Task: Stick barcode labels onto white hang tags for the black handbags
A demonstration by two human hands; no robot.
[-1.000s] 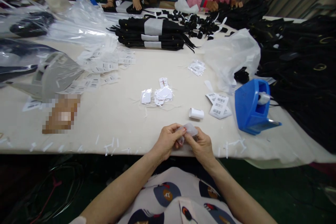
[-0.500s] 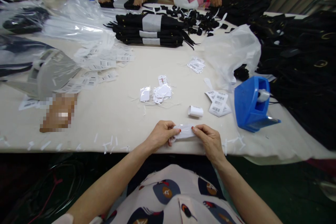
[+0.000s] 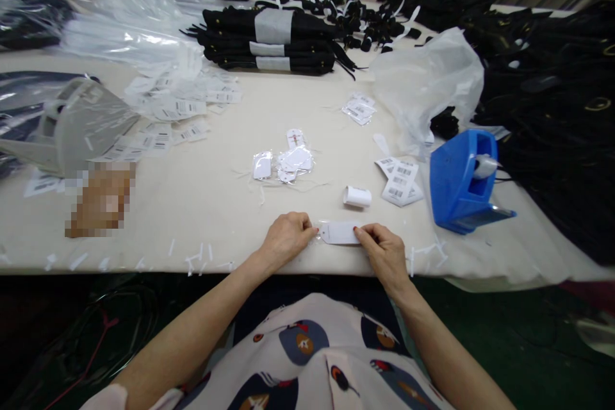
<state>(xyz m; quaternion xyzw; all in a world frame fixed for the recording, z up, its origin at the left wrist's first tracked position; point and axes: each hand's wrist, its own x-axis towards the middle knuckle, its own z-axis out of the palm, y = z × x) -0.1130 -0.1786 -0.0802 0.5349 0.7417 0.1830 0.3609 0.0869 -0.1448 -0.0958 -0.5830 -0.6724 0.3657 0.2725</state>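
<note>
In the head view, a flat white rectangular tag (image 3: 340, 232) lies between the two hands, low over the front edge of the cream cloth-covered table (image 3: 192, 218). Left hand (image 3: 288, 235): thumb and fingers pinched closed on thin clear material (image 3: 323, 225) at the tag's left end. Right hand (image 3: 385, 250): thumb and fingers closed on the tag's right end. A curled white paper roll (image 3: 357, 196) sits just beyond the tag; a blue plastic tape dispenser (image 3: 461, 182) stands farther right, beside white barcode label sheets (image 3: 402, 182).
</note>
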